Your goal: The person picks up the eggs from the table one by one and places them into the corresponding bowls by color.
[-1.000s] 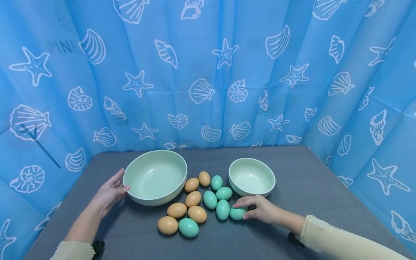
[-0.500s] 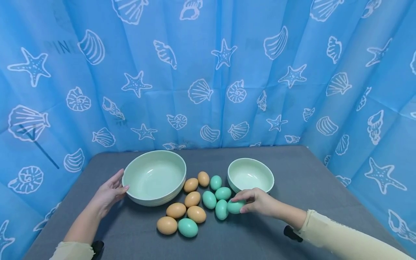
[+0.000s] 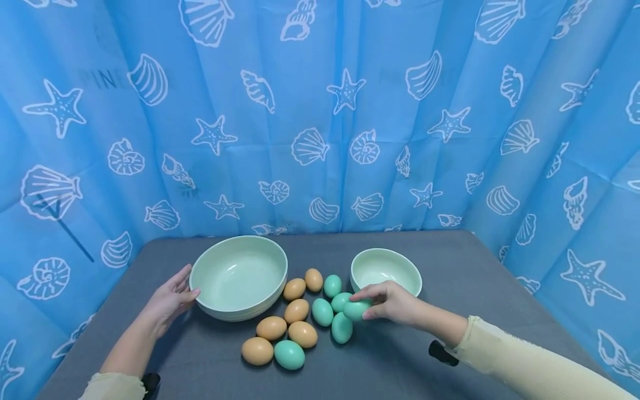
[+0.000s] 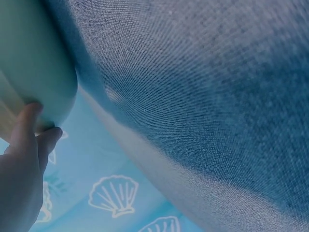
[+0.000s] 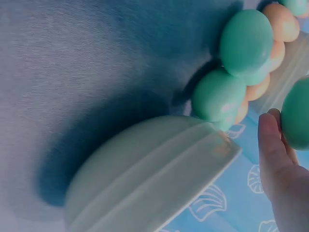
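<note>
My left hand (image 3: 167, 303) holds the near left rim of a large pale green bowl (image 3: 240, 278), thumb over the edge and fingers along the outside. That grip also shows on the bowl's side (image 4: 41, 63) in the left wrist view. My right hand (image 3: 395, 303) pinches a green egg (image 3: 356, 311) between thumb and fingers. In the head view the held egg overlaps other green eggs (image 3: 322, 312); in the right wrist view that egg (image 5: 297, 116) is raised beside the small bowl. The small pale green bowl (image 3: 382, 266) stands just behind my right hand, which covers part of its front.
Several brown eggs (image 3: 302, 334) lie in the middle of the grey table (image 3: 210, 366), right of the large bowl. One green egg (image 3: 289, 355) sits at their front. A blue curtain (image 3: 310, 183) with shell prints hangs around the table.
My right hand has lifted the green egg from the table and moved it slightly left and away from me. My left hand keeps its place on the large bowl.
</note>
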A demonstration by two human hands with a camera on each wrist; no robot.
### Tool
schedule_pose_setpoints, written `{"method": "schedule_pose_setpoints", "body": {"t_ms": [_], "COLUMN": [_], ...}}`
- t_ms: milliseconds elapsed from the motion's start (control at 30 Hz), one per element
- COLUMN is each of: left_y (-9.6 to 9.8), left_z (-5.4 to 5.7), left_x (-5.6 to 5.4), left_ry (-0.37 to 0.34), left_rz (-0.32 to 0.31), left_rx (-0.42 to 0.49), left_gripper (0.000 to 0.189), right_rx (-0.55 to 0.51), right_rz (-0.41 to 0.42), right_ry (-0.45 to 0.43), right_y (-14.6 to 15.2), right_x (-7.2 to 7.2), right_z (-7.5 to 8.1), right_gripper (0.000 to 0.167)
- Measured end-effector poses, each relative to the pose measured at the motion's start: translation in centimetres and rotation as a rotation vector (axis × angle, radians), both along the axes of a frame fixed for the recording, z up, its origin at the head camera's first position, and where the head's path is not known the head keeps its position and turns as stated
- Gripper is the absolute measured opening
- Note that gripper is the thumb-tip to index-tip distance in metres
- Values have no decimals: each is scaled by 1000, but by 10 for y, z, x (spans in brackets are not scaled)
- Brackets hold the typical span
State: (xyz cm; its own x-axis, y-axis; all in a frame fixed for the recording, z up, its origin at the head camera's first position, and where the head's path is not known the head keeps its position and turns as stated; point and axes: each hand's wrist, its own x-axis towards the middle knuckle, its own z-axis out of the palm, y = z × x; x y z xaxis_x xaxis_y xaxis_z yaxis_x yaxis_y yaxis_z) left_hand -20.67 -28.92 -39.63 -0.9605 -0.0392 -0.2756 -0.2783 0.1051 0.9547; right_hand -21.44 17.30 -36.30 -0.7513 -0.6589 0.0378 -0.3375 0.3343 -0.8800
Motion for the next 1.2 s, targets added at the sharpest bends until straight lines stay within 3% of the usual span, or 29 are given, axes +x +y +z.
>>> {"method": "schedule_pose_setpoints", "body": {"t_ms": [233, 567, 967, 1200], "left_y": [2, -1, -1, -1], "left_z": [-4, -4, -1, 0], "left_x": [-1, -1, -1, -2], "left_ry": [19, 21, 14, 11], "left_rz": [19, 8, -11, -21], "left_rx": [-38, -20, -17, -10], "left_gripper": [79, 79, 78, 77], "right_rx": [11, 25, -29, -12], "right_rz": [-33, -65, -63, -68], "right_ry": [-10, -43, -159, -141], "right_y": [-12, -36, -60, -70], "right_x": [-3, -6, -12, -16], "right_z": [9, 23, 26, 30], "right_gripper": [36, 36, 37, 39]}}
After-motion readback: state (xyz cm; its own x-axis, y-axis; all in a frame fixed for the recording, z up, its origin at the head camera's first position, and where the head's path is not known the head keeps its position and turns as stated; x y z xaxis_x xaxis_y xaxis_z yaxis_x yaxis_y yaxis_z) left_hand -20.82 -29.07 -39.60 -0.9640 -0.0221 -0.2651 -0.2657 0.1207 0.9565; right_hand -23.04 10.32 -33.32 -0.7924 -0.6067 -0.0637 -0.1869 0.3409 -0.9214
